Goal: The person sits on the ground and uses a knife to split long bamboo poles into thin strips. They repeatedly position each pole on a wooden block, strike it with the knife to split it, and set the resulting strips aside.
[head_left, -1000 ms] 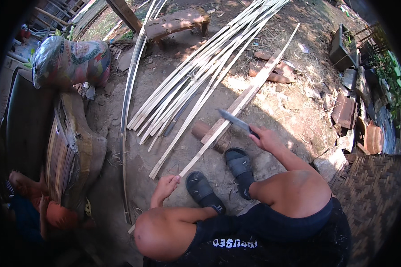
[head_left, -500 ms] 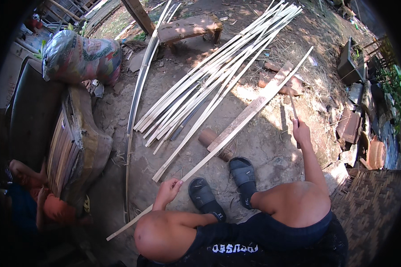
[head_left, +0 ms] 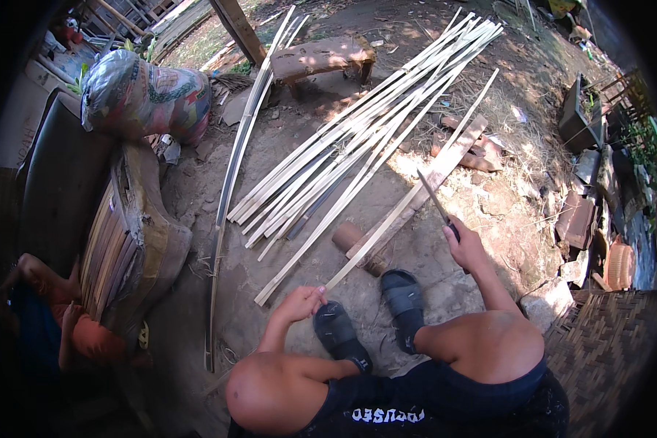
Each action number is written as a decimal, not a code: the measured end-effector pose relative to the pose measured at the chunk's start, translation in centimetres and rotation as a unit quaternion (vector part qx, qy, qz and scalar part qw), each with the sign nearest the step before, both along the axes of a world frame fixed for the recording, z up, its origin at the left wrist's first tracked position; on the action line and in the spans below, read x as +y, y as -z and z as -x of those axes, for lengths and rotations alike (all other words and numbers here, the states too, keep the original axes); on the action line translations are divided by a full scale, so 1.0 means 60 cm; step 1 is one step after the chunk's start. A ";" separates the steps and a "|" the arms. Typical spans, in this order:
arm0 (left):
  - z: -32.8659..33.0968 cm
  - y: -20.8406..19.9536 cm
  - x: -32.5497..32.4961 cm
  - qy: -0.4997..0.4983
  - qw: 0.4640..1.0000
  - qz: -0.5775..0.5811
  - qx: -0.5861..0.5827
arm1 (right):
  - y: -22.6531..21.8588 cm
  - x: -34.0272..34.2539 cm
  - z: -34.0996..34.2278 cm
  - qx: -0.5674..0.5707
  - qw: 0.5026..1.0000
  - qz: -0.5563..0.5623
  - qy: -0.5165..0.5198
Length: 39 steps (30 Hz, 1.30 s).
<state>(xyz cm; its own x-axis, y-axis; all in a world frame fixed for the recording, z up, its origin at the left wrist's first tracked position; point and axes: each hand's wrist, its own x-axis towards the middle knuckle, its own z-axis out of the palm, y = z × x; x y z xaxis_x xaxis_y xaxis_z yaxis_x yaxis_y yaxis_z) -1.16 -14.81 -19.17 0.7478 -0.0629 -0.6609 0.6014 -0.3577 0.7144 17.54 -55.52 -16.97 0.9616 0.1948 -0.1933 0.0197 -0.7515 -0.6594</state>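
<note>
From my remote station I see, at the far left, a seated co-worker in orange [head_left: 95,339], with a stuffed bag [head_left: 150,95] above. Right of them, long dark-edged slats [head_left: 230,182] curve along the ground, and a low stool [head_left: 325,58] stands near their top. My left hand [head_left: 299,303] is closed, its fingers pinching the near end of a pale strip [head_left: 378,235], just above a sandal [head_left: 336,326]. Beyond it a pile [head_left: 376,124] of similar strips fans out across the dirt. The strip slants up and right from that hand, along a board [head_left: 456,155] propped on a short log [head_left: 348,237]. My right hand [head_left: 469,250] is wrapped round the handle of a knife [head_left: 438,204], its blade pointing at the strip; I cannot tell whether they touch. A basket [head_left: 620,266] and woven mat [head_left: 598,328] lie farthest right.
</note>
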 end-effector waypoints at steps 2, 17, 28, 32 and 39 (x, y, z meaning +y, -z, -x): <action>-0.011 0.006 -0.005 -0.005 0.999 0.031 0.021 | -0.002 0.048 0.055 -0.013 0.987 0.033 -0.154; 0.095 0.024 0.042 -0.056 0.998 -0.009 0.028 | 0.046 0.038 0.093 -0.082 0.954 0.124 -0.261; 0.255 -0.045 0.126 -0.085 0.948 -0.288 0.107 | 0.087 -0.048 -0.010 -0.054 0.995 0.082 -0.022; 0.279 -0.009 0.158 -0.009 0.928 -0.363 0.083 | 0.089 -0.048 -0.028 -0.049 0.995 0.075 -0.048; 0.074 0.020 0.012 -0.058 0.978 -0.174 -0.101 | 0.028 0.062 0.083 -0.048 0.947 0.119 -0.294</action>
<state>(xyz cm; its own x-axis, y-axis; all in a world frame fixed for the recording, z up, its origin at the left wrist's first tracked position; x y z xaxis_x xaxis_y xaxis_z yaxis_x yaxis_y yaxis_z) -5.57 -14.10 -20.38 0.8545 0.2316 -0.4650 0.5107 -0.5385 0.6702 12.56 -51.83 -18.66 0.7152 0.6647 -0.2160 0.5332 -0.7187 -0.4462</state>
